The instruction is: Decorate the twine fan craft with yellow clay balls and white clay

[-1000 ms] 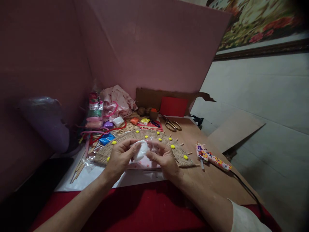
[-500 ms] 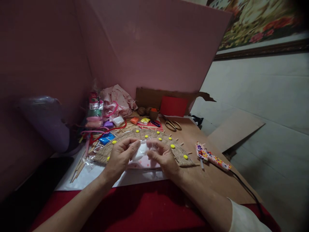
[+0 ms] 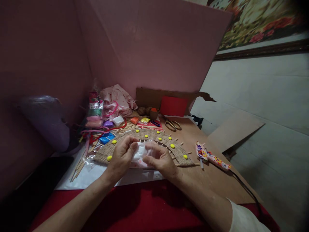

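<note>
Between both hands is a small clear packet of white clay [image 3: 139, 151]. My left hand [image 3: 122, 154] pinches its left side with thumb and fingers. On the other side, my right hand [image 3: 162, 158] closes its thumb and fingers on the clear plastic. Below and behind the hands lies a half-round fan shape wound with twine [image 3: 103, 154], with stick ends poking out along its curve and yellow dots [image 3: 172, 146] on it. Pink patterned cloth at its middle is mostly covered by the hands and packet.
Coloured clay packets, such as a blue packet [image 3: 106, 138], lie back left beside crumpled pink cloth [image 3: 118, 98]. Scissors [image 3: 172, 124] rest on brown board [image 3: 190, 135] near a red card [image 3: 173, 106]. A flowered glue gun [image 3: 211, 157] with a black cord lies at right.
My right hand has shifted slightly left and its thumb lower across the packet. The plastic now spreads wider between the hands, and the white clay shows turned a little.
</note>
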`<action>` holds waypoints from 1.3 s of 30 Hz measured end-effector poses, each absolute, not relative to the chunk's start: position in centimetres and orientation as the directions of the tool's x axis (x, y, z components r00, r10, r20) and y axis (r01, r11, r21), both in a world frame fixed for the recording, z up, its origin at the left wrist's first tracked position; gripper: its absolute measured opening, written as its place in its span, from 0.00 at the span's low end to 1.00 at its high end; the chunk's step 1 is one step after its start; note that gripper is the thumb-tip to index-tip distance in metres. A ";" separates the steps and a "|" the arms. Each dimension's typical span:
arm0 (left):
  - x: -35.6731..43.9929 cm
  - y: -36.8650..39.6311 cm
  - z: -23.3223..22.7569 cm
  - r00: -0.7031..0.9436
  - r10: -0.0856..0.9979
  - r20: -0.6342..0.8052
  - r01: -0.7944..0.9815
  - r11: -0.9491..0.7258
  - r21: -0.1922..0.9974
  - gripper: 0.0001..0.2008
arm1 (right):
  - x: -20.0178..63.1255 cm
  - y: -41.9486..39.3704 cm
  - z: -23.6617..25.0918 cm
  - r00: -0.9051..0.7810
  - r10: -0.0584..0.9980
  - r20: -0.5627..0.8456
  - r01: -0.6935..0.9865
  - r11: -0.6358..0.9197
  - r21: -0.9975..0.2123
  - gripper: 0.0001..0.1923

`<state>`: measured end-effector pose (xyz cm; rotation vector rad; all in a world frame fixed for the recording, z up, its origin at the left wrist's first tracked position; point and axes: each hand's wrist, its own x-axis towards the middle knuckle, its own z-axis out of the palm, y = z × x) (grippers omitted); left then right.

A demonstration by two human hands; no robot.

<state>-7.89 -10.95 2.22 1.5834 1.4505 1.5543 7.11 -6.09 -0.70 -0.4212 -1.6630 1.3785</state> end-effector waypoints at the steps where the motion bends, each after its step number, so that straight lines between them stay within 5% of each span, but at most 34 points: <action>1: -7.9 -11.0 2.2 -0.211 0.880 0.426 0.372 -0.331 0.867 0.07 | 7.0 -6.2 -0.7 -0.540 0.727 0.424 -0.266 0.331 -0.905 0.17; 10: -7.3 -10.7 1.4 -0.280 0.858 0.431 0.337 -0.333 0.881 0.05 | 6.6 -6.9 -0.5 -0.601 0.679 0.421 -0.176 0.401 -0.899 0.15; 16: -7.2 -10.8 1.8 -0.317 0.878 0.358 0.200 -0.307 0.930 0.07 | 6.6 -7.0 -0.8 -0.587 0.747 0.312 -0.216 0.227 -0.950 0.16; 23: -7.4 -10.8 2.3 -0.046 0.992 0.120 -0.133 -0.125 0.983 0.15 | 7.0 -6.3 -0.3 -0.437 0.825 0.358 -0.186 0.307 -0.934 0.12; 29: -7.6 -10.6 1.7 -0.088 0.991 0.097 -0.139 -0.108 0.984 0.15 | 7.2 -6.1 0.1 -0.454 0.828 0.329 -0.307 0.201 -0.930 0.19; 39: -6.8 -11.1 2.0 -0.081 0.993 0.091 -0.169 -0.103 0.980 0.17 | 7.2 -6.5 0.4 -0.594 0.762 0.259 -0.319 0.073 -0.945 0.16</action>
